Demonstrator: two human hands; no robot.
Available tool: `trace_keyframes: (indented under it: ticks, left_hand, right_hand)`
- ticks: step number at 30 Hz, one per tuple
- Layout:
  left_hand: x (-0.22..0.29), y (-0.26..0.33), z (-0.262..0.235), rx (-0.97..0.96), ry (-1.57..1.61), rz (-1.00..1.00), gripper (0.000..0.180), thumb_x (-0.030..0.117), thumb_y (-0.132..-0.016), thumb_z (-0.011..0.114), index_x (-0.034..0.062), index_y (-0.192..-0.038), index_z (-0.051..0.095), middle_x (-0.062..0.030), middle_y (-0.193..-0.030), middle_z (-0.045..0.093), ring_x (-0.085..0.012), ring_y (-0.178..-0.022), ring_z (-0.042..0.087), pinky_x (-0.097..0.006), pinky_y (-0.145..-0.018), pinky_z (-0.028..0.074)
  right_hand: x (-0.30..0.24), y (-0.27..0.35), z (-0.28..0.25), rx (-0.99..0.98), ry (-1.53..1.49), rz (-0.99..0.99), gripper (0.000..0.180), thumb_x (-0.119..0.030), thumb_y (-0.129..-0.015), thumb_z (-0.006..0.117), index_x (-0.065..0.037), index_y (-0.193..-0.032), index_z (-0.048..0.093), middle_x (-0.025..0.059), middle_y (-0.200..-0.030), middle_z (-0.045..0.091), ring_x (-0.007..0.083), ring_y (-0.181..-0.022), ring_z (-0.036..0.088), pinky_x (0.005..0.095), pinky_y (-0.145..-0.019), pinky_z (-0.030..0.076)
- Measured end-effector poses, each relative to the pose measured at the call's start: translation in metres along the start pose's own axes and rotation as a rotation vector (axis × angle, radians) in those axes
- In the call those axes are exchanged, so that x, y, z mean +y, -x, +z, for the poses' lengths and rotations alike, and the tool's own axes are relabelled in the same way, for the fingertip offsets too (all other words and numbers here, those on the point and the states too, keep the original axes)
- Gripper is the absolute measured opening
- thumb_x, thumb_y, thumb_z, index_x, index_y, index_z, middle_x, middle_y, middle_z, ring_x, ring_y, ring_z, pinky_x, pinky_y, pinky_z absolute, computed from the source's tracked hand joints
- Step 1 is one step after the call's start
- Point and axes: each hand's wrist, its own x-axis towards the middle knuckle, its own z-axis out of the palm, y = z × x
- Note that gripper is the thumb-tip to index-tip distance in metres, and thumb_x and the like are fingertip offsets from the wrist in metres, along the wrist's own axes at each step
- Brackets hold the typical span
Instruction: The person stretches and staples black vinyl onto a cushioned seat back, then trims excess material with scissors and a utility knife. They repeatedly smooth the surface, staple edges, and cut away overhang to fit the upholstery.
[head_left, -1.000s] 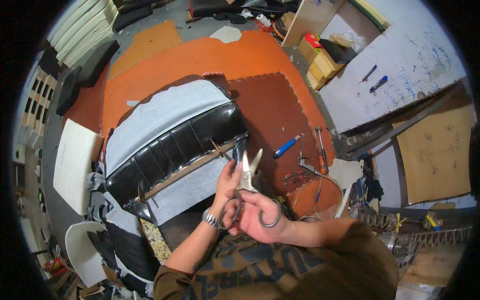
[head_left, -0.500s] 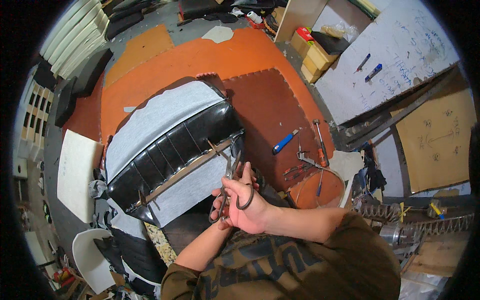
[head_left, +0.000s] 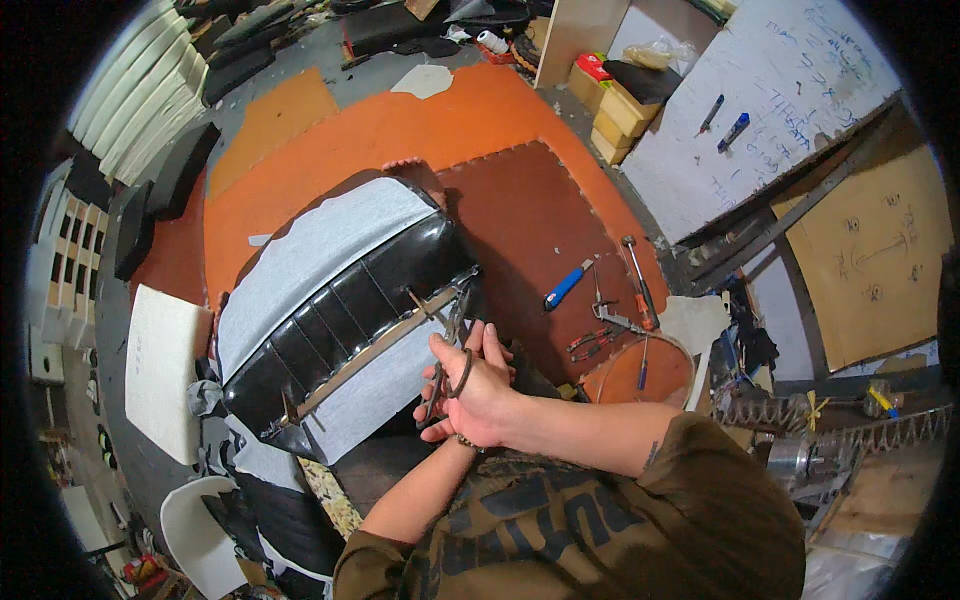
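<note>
The right hand (head_left: 478,400) has its grip clamped on scissors (head_left: 447,370) just beside the black seat cushion (head_left: 330,310); the left hand (head_left: 440,425) is hidden beneath, its grip unclear.

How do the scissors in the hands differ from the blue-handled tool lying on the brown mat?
The scissors are held up in the right hand, their tips toward the black seat cushion; the blue-handled tool lies loose on the brown mat, untouched. The scissors have dark looped handles; the blue-handled tool has one straight, bright blue grip. The scissors look longer. Both are slim hand tools.
</note>
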Motion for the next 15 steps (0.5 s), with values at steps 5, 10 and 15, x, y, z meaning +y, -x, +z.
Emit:
trace_keyframes:
  ticks: [5, 10, 15]
  left_hand:
    - [-0.001, -0.005, 0.003, 0.002, -0.024, 0.021, 0.042, 0.029, -0.11, 0.058, 0.0066, -0.146, 0.056, -0.0083, -0.114, 0.069, -0.0206, -0.094, 0.071, -0.034, -0.083, 0.06]
    - [0.0, -0.009, 0.006, -0.004, -0.036, 0.034, 0.041, 0.026, -0.11, 0.058, 0.0058, -0.145, 0.057, -0.0078, -0.113, 0.07, -0.0202, -0.095, 0.071, -0.033, -0.084, 0.06]
    - [0.001, -0.011, 0.006, -0.007, -0.048, 0.049, 0.039, 0.023, -0.11, 0.058, 0.005, -0.144, 0.058, -0.0072, -0.112, 0.071, -0.0198, -0.095, 0.071, -0.032, -0.084, 0.06]
  right_hand:
    - [0.003, -0.007, 0.001, -0.012, -0.08, -0.033, 0.069, -0.072, -0.1, 0.064, -0.008, -0.122, 0.05, 0.0104, -0.091, 0.06, 0.0347, -0.076, 0.069, 0.0541, -0.062, 0.057]
    - [-0.004, -0.022, -0.004, -0.02, -0.115, -0.045, 0.07, -0.076, -0.098, 0.062, -0.009, -0.117, 0.054, 0.0075, -0.087, 0.061, 0.0325, -0.075, 0.069, 0.0507, -0.062, 0.057]
    - [-0.008, -0.032, -0.012, -0.037, -0.116, -0.042, 0.068, -0.077, -0.098, 0.062, -0.01, -0.11, 0.057, 0.0044, -0.081, 0.061, 0.0279, -0.073, 0.068, 0.0431, -0.058, 0.054]
